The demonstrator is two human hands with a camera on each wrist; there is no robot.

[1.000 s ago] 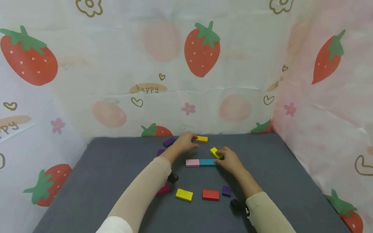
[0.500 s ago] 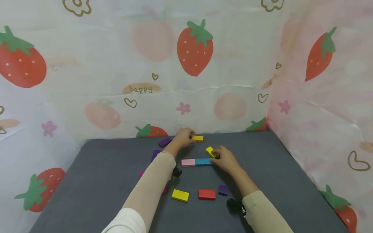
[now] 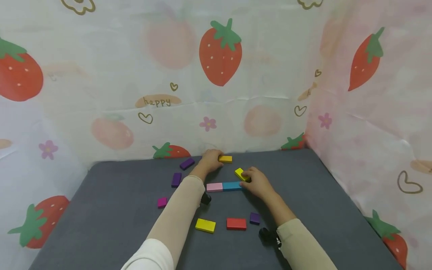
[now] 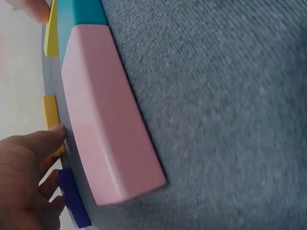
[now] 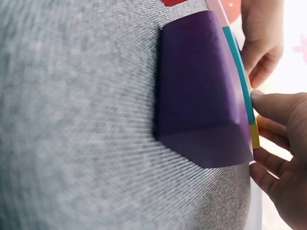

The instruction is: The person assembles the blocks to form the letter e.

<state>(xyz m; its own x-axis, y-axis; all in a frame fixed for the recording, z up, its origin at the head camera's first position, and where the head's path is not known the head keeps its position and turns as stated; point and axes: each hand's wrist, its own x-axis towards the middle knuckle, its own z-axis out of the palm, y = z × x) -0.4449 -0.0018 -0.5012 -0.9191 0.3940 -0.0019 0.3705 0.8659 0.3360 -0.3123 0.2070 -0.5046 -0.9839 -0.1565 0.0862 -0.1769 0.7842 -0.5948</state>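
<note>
In the head view, my left hand (image 3: 210,160) pinches the left end of an orange-yellow block (image 3: 227,159) near the table's far edge. The left wrist view shows the thumb on the near side of that orange-yellow block (image 4: 51,111), close to a purple block (image 4: 73,199). My right hand (image 3: 259,183) has its fingers curled at the right end of a slanted yellow block (image 3: 240,173). Its thumb lies by the right end of a blue block (image 3: 232,186), which sits end to end with a pink block (image 3: 214,187). The right fingertips are partly hidden behind blocks in the right wrist view.
Nearer on the grey table (image 3: 128,210) lie a yellow block (image 3: 205,225), a red block (image 3: 236,224) and a small purple block (image 3: 254,218). Left of the left arm are purple blocks (image 3: 176,180) and a magenta block (image 3: 162,202). A strawberry-print sheet (image 3: 263,75) stands behind.
My left hand has closed its fingers on the left end of the orange-yellow block. The left forearm uncovers purple and magenta blocks. My right hand keeps its place; the head view has shifted slightly.
</note>
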